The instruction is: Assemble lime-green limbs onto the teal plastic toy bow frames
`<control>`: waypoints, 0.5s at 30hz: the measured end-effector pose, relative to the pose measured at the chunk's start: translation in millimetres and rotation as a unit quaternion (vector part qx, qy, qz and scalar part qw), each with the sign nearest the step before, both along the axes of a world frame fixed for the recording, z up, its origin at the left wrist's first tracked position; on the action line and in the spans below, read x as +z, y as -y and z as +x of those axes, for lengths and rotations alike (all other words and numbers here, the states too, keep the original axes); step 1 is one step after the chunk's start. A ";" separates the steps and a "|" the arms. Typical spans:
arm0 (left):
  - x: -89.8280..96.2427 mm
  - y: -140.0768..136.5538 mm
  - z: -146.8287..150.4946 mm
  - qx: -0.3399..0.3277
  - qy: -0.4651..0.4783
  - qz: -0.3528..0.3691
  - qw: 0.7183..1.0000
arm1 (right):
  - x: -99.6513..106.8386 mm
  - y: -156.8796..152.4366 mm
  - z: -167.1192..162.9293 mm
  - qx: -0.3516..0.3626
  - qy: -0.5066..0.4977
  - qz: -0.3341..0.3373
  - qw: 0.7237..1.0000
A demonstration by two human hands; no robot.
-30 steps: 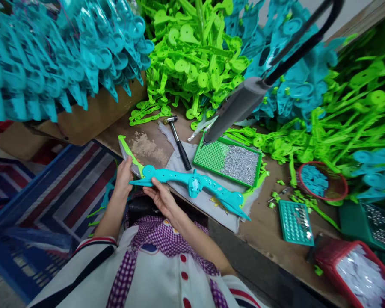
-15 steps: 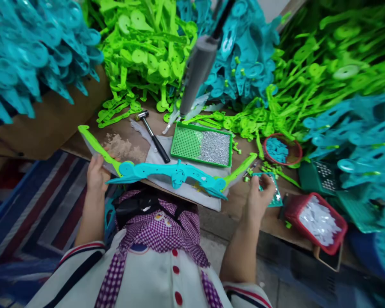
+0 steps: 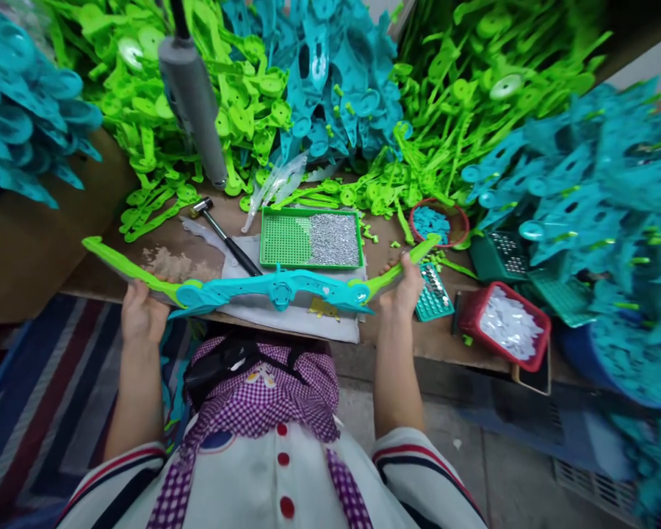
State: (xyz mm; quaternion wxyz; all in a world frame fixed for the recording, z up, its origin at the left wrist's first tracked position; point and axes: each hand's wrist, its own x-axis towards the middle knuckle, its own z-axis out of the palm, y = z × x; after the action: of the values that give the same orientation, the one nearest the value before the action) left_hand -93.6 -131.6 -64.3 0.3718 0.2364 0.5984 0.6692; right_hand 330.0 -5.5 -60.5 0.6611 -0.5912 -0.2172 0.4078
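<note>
A toy bow (image 3: 280, 288) with a blue middle and two bright green arms spans the space in front of my body, above the table's near edge. My left hand (image 3: 143, 312) is closed around the base of its left green arm. On the other side my right hand (image 3: 401, 288) grips the right green arm between thumb and fingers. Behind the bow lies a green tray (image 3: 285, 239) with small silver pins filling its right part. A hammer (image 3: 228, 236) rests left of that tray, its handle end close to the tray's corner.
A grey powered screwdriver (image 3: 192, 110) hangs at upper left. Heaps of green parts (image 3: 231, 95) and blue parts (image 3: 336, 81) line the back. To the right stand a teal pin tray (image 3: 434, 294), a red bowl of blue pieces (image 3: 456, 220) and a red bin of white pieces (image 3: 540, 353).
My right hand has moved from over the teal pin tray to the bow's right green arm and closed on it. The view has shifted to the right. My left hand keeps its hold.
</note>
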 end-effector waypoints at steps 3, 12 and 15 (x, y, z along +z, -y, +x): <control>4.7 6.6 12.2 0.099 -0.099 0.013 0.990 | 2.2 3.3 0.1 0.001 -0.015 -0.010 1.000; 12.1 4.6 221.2 -0.383 0.186 -0.141 0.894 | 26.9 1.2 -1.7 0.049 0.039 0.012 0.998; 6.5 -25.3 274.7 -0.344 0.286 -0.129 0.885 | 31.5 2.9 -2.3 0.055 0.058 0.021 0.997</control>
State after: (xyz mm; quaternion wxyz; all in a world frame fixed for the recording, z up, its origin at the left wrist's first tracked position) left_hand 181.1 -106.3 -57.7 0.7611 0.1758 0.4279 0.4546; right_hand 327.7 -8.4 -29.0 0.6364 -0.5868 -0.2955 0.4041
